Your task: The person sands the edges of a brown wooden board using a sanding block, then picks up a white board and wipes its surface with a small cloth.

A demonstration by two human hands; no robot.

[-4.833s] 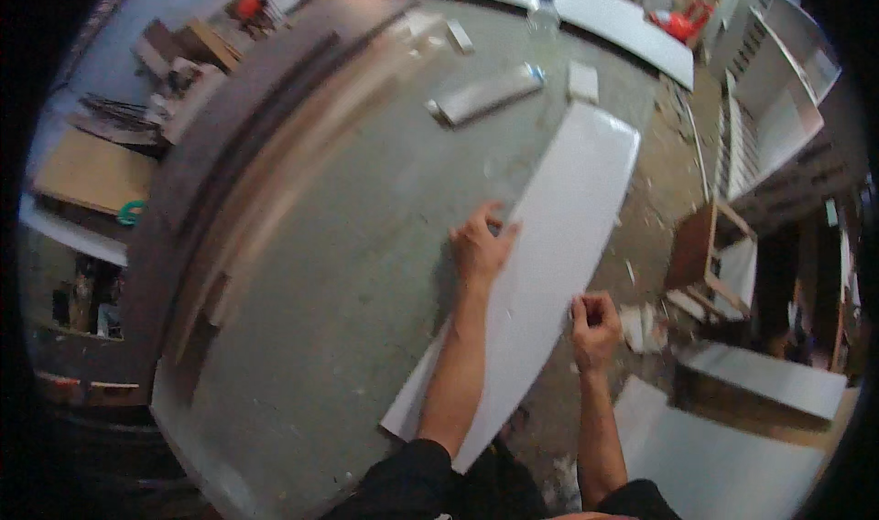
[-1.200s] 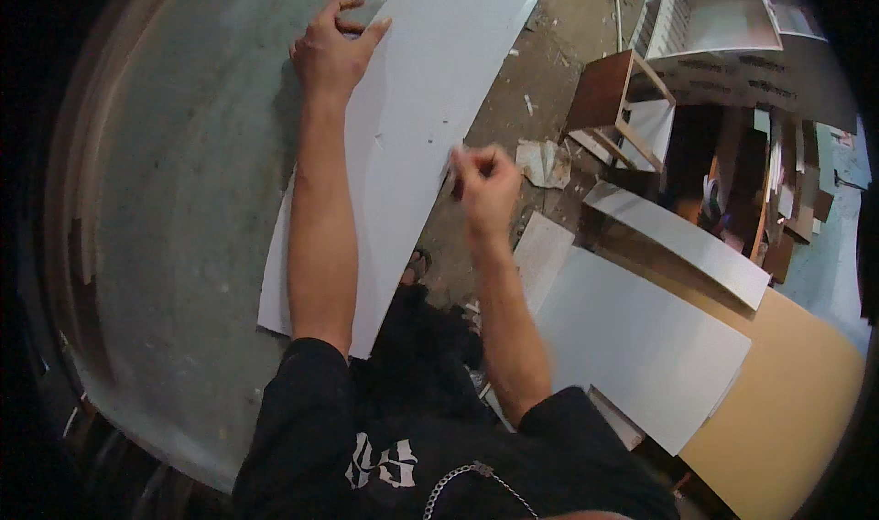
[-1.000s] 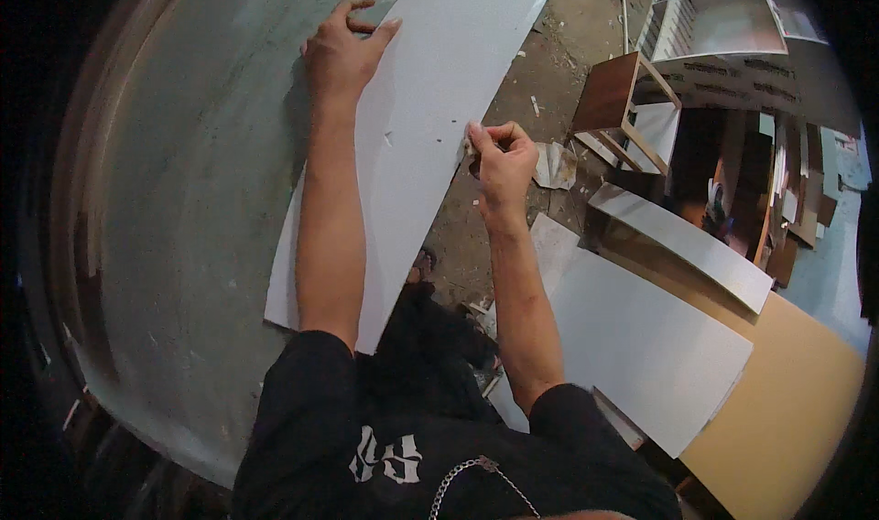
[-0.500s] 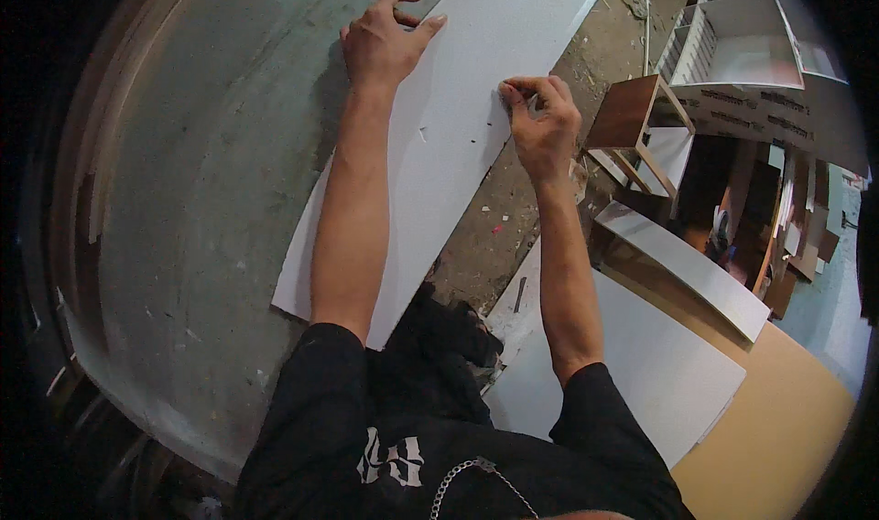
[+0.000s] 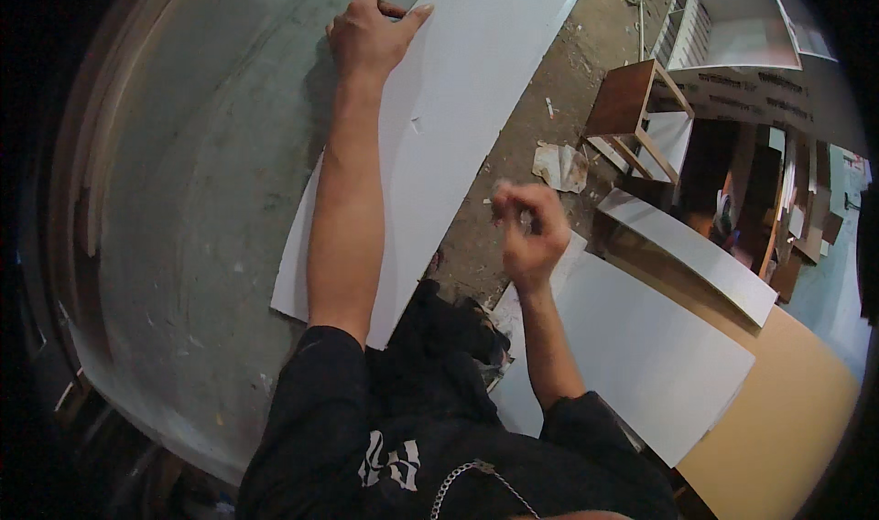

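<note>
A long white board [image 5: 439,126] lies slantwise on the grey-green worktop. Over its left edge, at the far end, is my left hand [image 5: 371,30]. The thumb reaches onto the board while the bent fingers stay apart from it, with nothing visible between them. My right hand [image 5: 534,236] is off the board, in the air to its right above the floor. Its fingers curl toward the thumb in a loose pinch, slightly blurred by motion. Whatever they may hold is too small to make out. A small pale mark [image 5: 415,124] shows on the board near my left forearm.
At the right stand a brown wooden stool-like frame [image 5: 623,103] and a white open cabinet [image 5: 742,26]. White panels [image 5: 641,337] lie on a tan sheet [image 5: 787,410] at the lower right. Crumpled paper [image 5: 560,167] and scraps litter the floor [image 5: 513,145].
My right hand has pulled back from the board's right edge, toward me. Dark specks on the board near it no longer show. My left hand has shifted slightly left and away from me.
</note>
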